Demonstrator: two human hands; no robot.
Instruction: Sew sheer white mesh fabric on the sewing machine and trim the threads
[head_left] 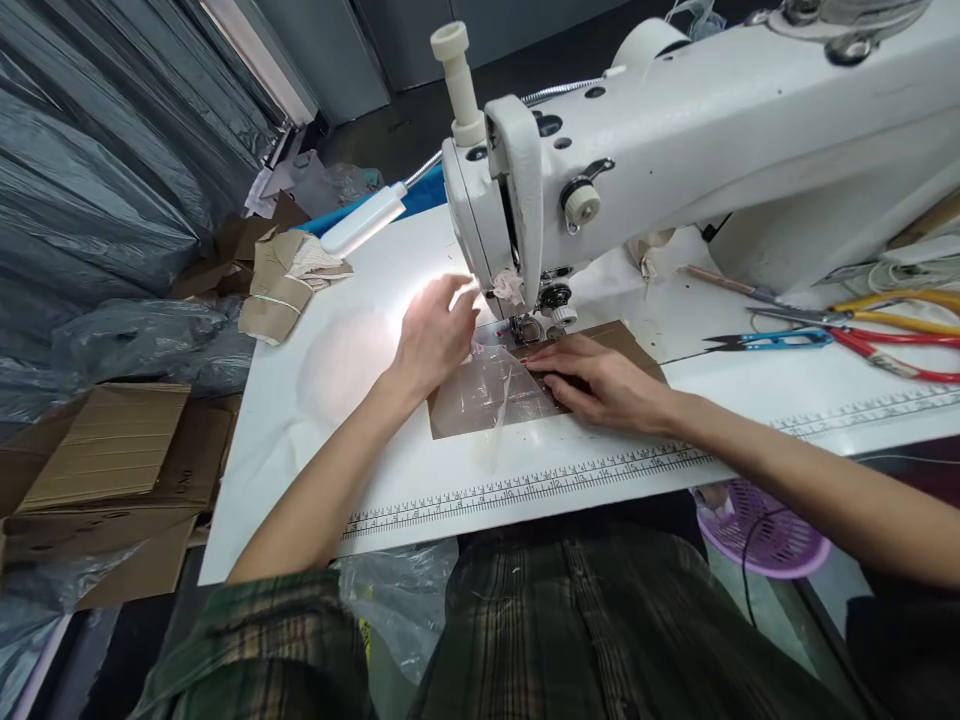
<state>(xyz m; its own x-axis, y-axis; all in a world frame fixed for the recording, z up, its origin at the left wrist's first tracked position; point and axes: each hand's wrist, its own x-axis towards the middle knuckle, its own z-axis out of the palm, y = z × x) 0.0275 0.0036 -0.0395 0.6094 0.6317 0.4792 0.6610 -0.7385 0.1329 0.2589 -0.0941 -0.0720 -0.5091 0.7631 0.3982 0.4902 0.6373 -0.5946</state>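
A white sewing machine (675,140) stands over a white tabletop. Under its presser foot (527,328) lies a flat brown sheet (628,348), with a clear plastic piece (484,395) on its left part. My left hand (436,335) is just left of the needle area, fingers curled together; whatever they pinch is hidden. Stretched out flat, my right hand (604,388) presses on the brown sheet to the right of the plastic, close to the foot. A bunched scrap of pale pink cloth (508,287) is stuck to the machine head.
Blue thread snips (780,340), red-handled scissors (892,352) and yellow-handled scissors (900,303) lie at right. A lit lamp (365,222) and a tied brown bundle (277,300) are at left. A ruler strip (525,487) runs along the front edge. Cardboard boxes (112,450) stand left.
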